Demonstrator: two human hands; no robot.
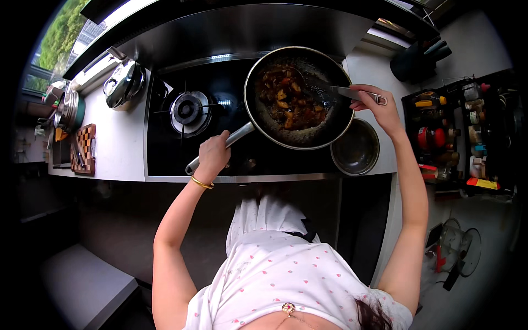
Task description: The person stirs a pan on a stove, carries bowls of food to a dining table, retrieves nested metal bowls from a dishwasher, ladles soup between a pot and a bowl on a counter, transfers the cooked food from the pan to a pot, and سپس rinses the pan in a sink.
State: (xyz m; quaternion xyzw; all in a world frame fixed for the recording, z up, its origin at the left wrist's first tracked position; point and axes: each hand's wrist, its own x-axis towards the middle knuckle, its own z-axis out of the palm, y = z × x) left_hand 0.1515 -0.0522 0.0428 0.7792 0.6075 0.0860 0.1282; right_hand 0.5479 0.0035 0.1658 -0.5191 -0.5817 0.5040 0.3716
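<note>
My left hand (214,153) is closed around the metal handle (240,135) of a dark frying pan (251,111), which sits over the right side of the black gas hob. Browned food pieces in dark sauce (284,99) lie mostly in the pan's left and middle part. Between the fingers of my right hand (377,105), at the pan's right rim, is the metal handle of a utensil (350,93); its lower end reaches into the pan, and its head is hard to make out. A metal bowl (355,148) stands beside the pan at the lower right.
The left gas burner (186,108) has no pot on it. Left of the hob stand a lidded steel pot (123,84), more pots (68,111) and a checkered wooden board (86,148) with knives. A rack of bottles and jars (431,138) is at the right, below a dark utensil holder (412,64).
</note>
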